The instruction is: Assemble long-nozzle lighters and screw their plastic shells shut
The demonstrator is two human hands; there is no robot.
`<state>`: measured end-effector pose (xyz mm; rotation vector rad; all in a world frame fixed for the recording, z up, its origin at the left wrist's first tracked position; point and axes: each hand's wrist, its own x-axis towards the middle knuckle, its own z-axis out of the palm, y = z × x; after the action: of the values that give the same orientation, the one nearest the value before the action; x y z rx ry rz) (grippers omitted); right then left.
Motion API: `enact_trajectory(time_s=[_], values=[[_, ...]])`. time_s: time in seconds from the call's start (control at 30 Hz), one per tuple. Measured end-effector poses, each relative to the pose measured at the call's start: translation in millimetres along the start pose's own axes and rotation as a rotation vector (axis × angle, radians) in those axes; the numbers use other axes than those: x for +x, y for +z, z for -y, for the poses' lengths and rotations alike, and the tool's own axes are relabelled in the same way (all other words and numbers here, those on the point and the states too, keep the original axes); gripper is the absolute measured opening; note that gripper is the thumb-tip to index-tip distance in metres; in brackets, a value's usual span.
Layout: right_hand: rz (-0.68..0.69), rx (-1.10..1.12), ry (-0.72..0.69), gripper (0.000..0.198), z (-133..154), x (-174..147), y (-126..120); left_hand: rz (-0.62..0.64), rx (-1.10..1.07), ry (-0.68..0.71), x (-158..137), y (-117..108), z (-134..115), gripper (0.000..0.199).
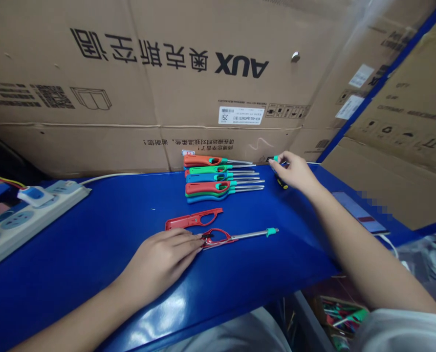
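Note:
My left hand point(170, 252) is closed over the handle end of an opened red gas lighter point(221, 240) on the table. A small black part point(206, 236) and a pale wire show at its fingertips. The lighter's metal tube points right and carries a teal piece point(272, 231) near its tip. Just behind lies the loose red handle half point(194, 219). My right hand point(294, 170), at the back right, has its fingers closed around a black-and-yellow tool handle point(283, 184), mostly hidden. A teal bit point(275, 158) shows by its fingertips.
Several assembled lighters point(207, 188) in orange, green, blue and red lie in a row at the back. A power strip point(38, 210) stands at left, a phone-like slab point(359, 212) at right. Cardboard walls point(188, 98) enclose the blue table point(104, 215). A box of lighter parts point(344, 313) sits below.

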<state>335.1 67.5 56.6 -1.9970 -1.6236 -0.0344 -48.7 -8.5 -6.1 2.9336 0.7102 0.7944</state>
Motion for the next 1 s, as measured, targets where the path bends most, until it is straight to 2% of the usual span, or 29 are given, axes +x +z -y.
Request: enact_trajectory(time_s=[0.07,0.1,0.17,0.23,0.33,0.43,0.5,0.6,0.67,0.8,1.0], values=[[0.042,0.104,-0.069,0.027,26.1,-13.3,3.2,-0.004,-0.013,-0.033,-0.4,1.1,0.4,0.023],[0.090,0.254,-0.116,0.029,38.4,-20.3,5.1,-0.004,-0.029,-0.054,-0.6,1.7,0.6,0.022],[0.264,0.540,-0.167,0.032,59.2,-34.3,9.6,0.004,-0.078,-0.097,-0.8,2.7,1.5,0.022],[0.472,0.714,-0.232,0.037,72.7,-47.5,15.2,0.020,-0.139,-0.140,-0.7,3.3,2.5,0.023],[0.738,0.764,-0.335,0.038,77.2,-63.0,25.9,0.035,-0.200,-0.191,-0.3,3.2,3.6,0.023],[0.865,0.681,-0.361,0.037,67.8,-70.2,37.7,0.039,-0.223,-0.212,0.4,2.4,3.3,0.025],[0.848,0.618,-0.381,0.036,59.7,-70.4,43.9,0.039,-0.227,-0.218,1.0,1.7,2.9,0.026],[0.675,0.473,-0.465,0.033,51.2,-67.7,48.2,0.044,-0.233,-0.228,1.7,0.6,2.8,0.027],[0.608,0.314,-0.496,0.030,48.8,-66.4,48.5,0.044,-0.236,-0.231,2.0,0.1,3.3,0.028],[0.655,0.057,-0.487,0.030,50.0,-66.5,46.1,0.027,-0.243,-0.225,2.5,-0.1,3.7,0.027],[0.655,0.009,-0.455,0.039,54.6,-64.3,38.0,0.034,-0.259,-0.226,3.2,0.0,2.8,0.025]])
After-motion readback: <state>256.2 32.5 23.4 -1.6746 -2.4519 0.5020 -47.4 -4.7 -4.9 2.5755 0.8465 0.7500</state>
